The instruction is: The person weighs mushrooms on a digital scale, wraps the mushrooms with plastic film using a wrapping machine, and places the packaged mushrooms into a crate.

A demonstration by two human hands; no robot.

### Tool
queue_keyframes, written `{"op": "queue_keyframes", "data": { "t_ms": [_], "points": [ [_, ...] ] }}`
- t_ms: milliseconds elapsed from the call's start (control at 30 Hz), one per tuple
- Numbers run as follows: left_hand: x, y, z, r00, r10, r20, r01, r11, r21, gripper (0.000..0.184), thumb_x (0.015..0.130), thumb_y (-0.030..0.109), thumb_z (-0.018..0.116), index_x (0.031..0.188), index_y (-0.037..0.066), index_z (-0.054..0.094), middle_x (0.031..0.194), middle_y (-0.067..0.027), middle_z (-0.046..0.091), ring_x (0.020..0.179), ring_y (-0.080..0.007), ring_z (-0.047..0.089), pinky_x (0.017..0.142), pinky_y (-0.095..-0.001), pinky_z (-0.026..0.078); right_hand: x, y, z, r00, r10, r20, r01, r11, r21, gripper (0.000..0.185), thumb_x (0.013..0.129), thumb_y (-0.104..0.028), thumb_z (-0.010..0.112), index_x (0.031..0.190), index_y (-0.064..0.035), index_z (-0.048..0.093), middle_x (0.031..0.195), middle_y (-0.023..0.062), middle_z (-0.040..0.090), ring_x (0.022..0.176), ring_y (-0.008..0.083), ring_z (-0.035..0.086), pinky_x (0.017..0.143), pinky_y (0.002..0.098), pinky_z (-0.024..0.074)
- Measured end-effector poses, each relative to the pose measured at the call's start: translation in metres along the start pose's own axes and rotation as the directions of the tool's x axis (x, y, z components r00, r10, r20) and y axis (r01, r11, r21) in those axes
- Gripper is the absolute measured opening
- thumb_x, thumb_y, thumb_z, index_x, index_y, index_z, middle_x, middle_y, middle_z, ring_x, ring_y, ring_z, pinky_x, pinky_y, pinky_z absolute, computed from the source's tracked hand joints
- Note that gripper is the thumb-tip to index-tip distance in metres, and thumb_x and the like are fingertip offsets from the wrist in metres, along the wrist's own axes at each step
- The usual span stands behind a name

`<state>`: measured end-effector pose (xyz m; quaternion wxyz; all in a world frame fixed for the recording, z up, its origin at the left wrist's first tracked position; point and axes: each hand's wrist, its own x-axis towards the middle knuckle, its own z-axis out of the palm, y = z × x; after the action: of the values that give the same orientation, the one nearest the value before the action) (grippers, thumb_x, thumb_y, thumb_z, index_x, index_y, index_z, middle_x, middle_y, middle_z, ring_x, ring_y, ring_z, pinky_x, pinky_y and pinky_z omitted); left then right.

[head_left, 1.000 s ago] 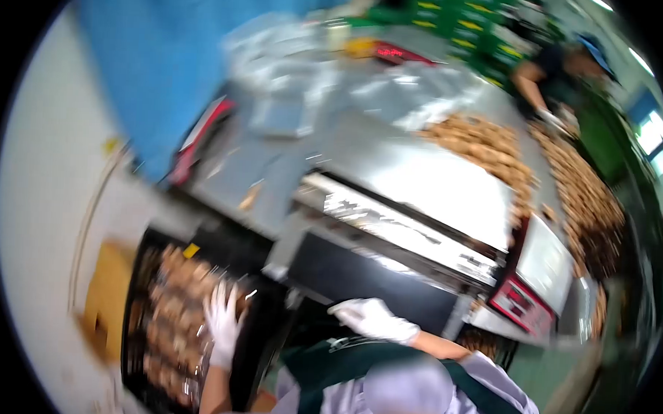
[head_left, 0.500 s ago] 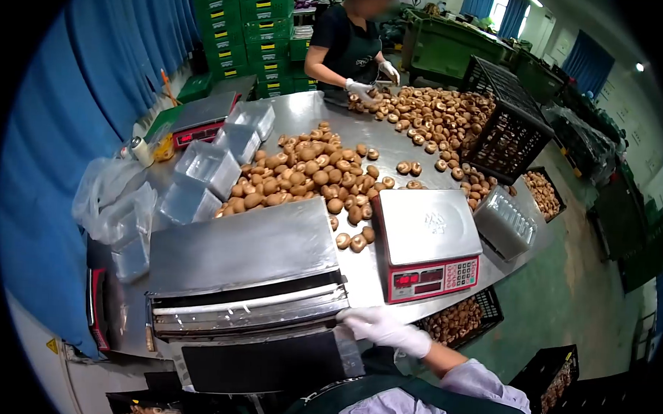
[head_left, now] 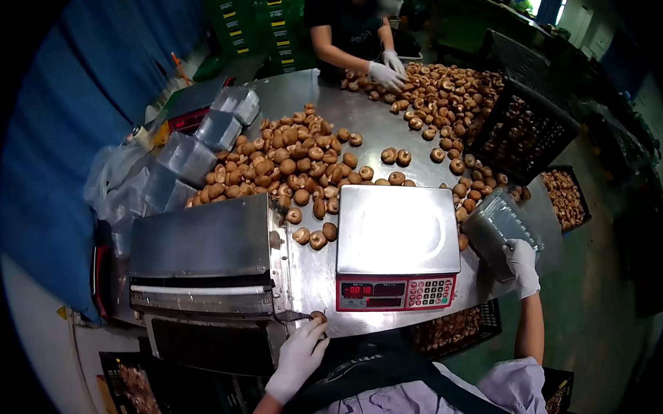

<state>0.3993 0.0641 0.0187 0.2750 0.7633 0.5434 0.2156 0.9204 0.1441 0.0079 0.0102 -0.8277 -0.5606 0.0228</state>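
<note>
My left hand, in a white glove, is at the table's front edge with its fingers closed at a brown mushroom. A small dark object, too unclear to name, lies beside that mushroom. At the right, my gloved right hand grips the near end of a stack of clear plastic trays. Between my hands stands a red scale with a bare steel plate; its display looks like -0.010. Behind it and to the left spreads a heap of mushrooms.
A wrapping machine stands at left, with more clear trays behind it. Across the table, a co-worker's gloved hands touch another mushroom pile. A black crate lies tipped at right; crates with mushrooms sit lower down.
My right hand has moved from beside the wrapping machine to the tray stack. My left hand has come into view with a mushroom. The view has shifted, and the co-worker's hands have moved over the pile.
</note>
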Motion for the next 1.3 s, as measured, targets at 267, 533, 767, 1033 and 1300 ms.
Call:
{"op": "queue_keyframes", "data": {
  "t_ms": [267,533,767,1033,1300],
  "points": [
    [0.039,-0.038,0.086,0.975,-0.164,0.148,0.044,0.800,0.598,0.013,0.078,0.013,0.058,0.088,0.007,0.064,0.096,-0.0110,0.062,0.089,-0.0271,0.060,0.073,-0.0394,0.048,0.016,0.033,-0.001,0.990,-0.139,0.019,0.126,0.944,0.305,0.013,0.076,-0.015,0.068,0.086,-0.0064,0.070,0.083,0.0149,0.067,0.078,0.0317,0.064,0.070,0.0386,0.0500],
    [0.058,-0.073,0.106,0.953,-0.250,0.172,0.038,0.660,0.750,0.012,0.073,0.011,0.058,0.077,0.011,0.069,0.081,-0.0083,0.064,0.081,-0.0268,0.062,0.066,-0.0413,0.047,0.011,0.027,0.001,0.990,-0.104,-0.092,0.122,0.966,0.227,0.008,0.079,-0.012,0.063,0.083,-0.0049,0.063,0.081,0.0161,0.062,0.079,0.0349,0.061,0.070,0.0411,0.0477],
    [0.096,-0.055,0.063,0.911,-0.391,-0.130,0.397,0.917,0.022,0.030,0.071,0.013,0.063,0.100,0.011,0.067,0.096,-0.0142,0.064,0.087,-0.0329,0.062,0.080,-0.0390,0.050,-0.003,-0.046,-0.060,0.683,-0.107,-0.722,0.449,0.842,0.300,0.011,0.084,0.001,0.059,0.094,-0.0023,0.062,0.089,0.0093,0.065,0.078,0.0254,0.062,0.069,0.0341,0.0501],
    [0.162,-0.102,0.088,0.532,-0.844,0.070,0.190,0.038,-0.981,0.047,0.089,0.018,0.053,0.131,0.003,0.037,0.115,-0.0153,0.051,0.099,-0.0270,0.056,0.080,-0.0406,0.052,-0.004,-0.171,0.012,0.551,-0.825,-0.128,0.824,0.513,0.240,0.016,0.080,-0.019,0.064,0.090,-0.0061,0.064,0.091,0.0076,0.064,0.080,0.0249,0.059,0.070,0.0367,0.0490],
    [0.213,-0.087,0.069,0.693,-0.669,0.269,0.036,-0.342,-0.939,0.051,0.092,0.050,0.042,0.130,0.016,0.038,0.135,-0.0078,0.038,0.119,-0.0280,0.045,0.092,-0.0548,0.041,0.103,-0.211,-0.021,0.773,-0.633,0.052,0.419,0.569,0.707,0.032,0.086,-0.033,0.063,0.106,-0.0074,0.067,0.097,0.0146,0.068,0.083,0.0251,0.067,0.078,0.0327,0.0515]
  ]
}}
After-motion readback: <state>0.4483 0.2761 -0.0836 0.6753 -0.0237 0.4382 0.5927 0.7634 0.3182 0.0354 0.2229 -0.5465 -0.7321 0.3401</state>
